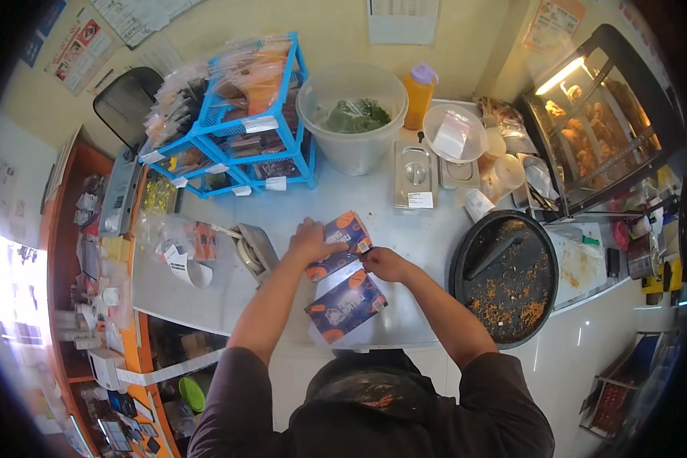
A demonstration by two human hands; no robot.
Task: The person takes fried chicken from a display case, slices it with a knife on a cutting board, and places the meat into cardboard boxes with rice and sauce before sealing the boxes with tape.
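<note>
On the metal worktop before me lie two blue and orange printed cardboard food boxes. My left hand point(311, 243) grips the left side of the farther box point(343, 235), with the thumb across its top. At that box's right corner, the curled fingers of my right hand point(385, 264) touch its edge; whether they pinch it or something small and dark there cannot be told. The nearer box point(347, 306) sits close to the table's front edge, just below my right hand, with neither hand on it.
Blue plastic racks point(252, 123) of packets and a clear tub point(352, 123) of green leaves stand behind. A tape dispenser point(252, 252) is at left. At right are a steel lidded container point(415, 174), a round black tray point(504, 280) with crumbs and a lit food warmer point(601, 126).
</note>
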